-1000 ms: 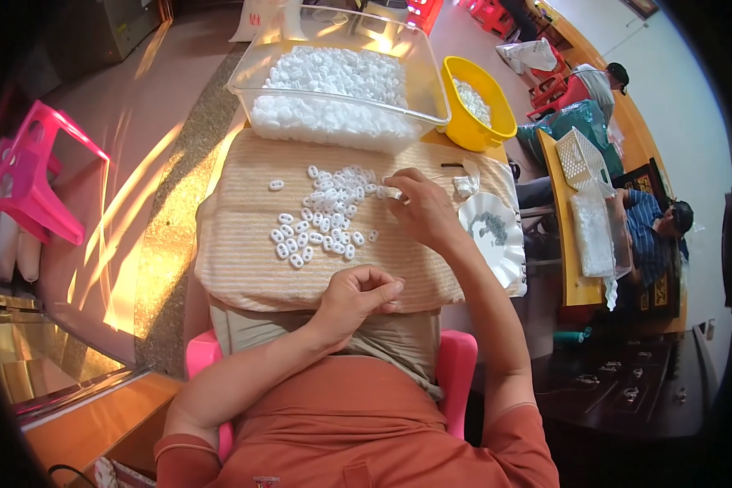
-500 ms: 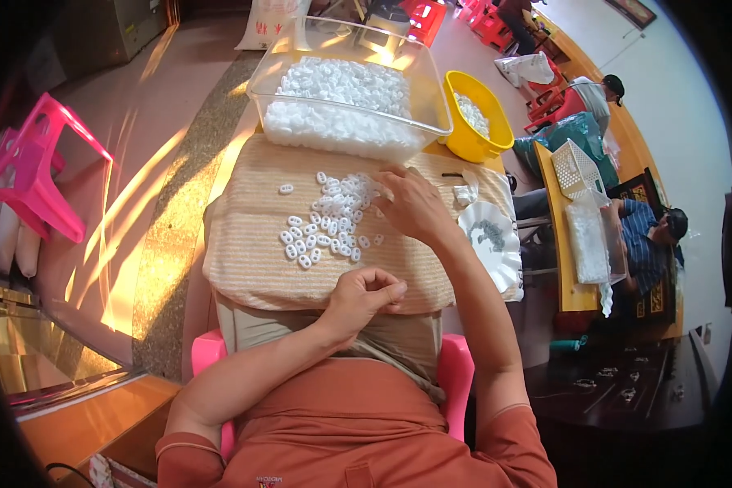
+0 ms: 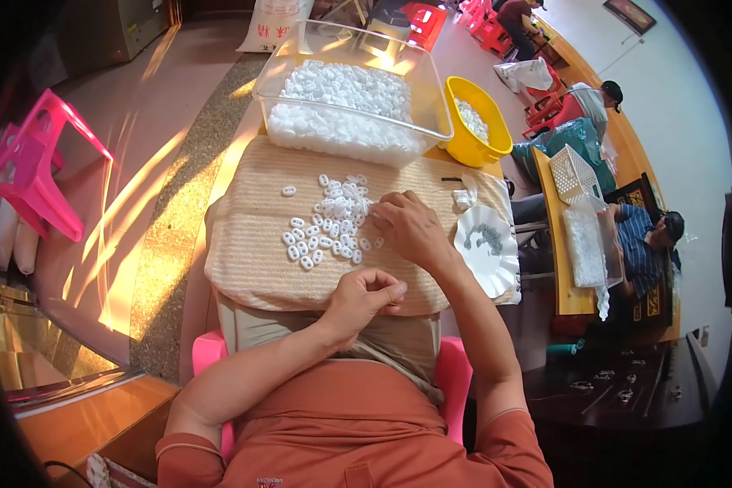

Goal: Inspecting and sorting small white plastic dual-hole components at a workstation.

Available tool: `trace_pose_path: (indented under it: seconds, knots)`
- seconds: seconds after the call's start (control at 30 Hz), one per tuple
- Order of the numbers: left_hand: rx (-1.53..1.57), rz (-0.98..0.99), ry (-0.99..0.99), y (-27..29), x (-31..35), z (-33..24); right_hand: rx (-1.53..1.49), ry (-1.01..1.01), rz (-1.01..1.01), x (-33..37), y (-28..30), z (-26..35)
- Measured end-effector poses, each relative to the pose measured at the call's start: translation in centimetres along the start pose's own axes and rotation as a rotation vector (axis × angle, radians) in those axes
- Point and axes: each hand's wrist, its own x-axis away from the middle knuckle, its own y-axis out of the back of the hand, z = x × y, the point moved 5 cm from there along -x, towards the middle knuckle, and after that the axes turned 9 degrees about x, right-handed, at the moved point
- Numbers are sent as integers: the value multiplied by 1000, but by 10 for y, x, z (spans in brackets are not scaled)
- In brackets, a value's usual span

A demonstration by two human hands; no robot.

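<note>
A loose heap of small white oval plastic pieces with two holes lies on a striped beige cloth in front of me. My right hand is at the heap's right edge, its fingers curled down with the tips against the pieces. What those fingertips hold, if anything, is hidden. Closer to my body, at the cloth's near edge, my left hand is closed in a pinch of thumb and forefinger. Anything in that pinch is too small to make out. To the right lies a white fluted paper plate bearing small dark grey bits.
Behind the cloth stands a clear plastic bin full of white pieces, beside a yellow basin with more. A crumpled tissue lies right. A pink stool stands left; a person in a striped shirt sits at a side table.
My right hand has come slightly nearer to me along the heap's right edge, and its fingers are more curled. My left hand stays in its pinch. The view has shifted a little.
</note>
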Motion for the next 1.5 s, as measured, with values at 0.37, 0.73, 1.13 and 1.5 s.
trace_pose_path:
  seconds: [0.37,0.73,1.13,1.5]
  knots:
    - [-1,-13,9,-2,1,0,-23,3,-62,18,0,-8]
    - [-11,-13,14,-2,2,-1,-75,-99,-26,0,1,-14]
    - [31,-21,26,1,1,0,-29,-62,-19,-8,-7,-9]
    - [237,-87,-88,2,2,-15,-720,-340,-72,69,12,11]
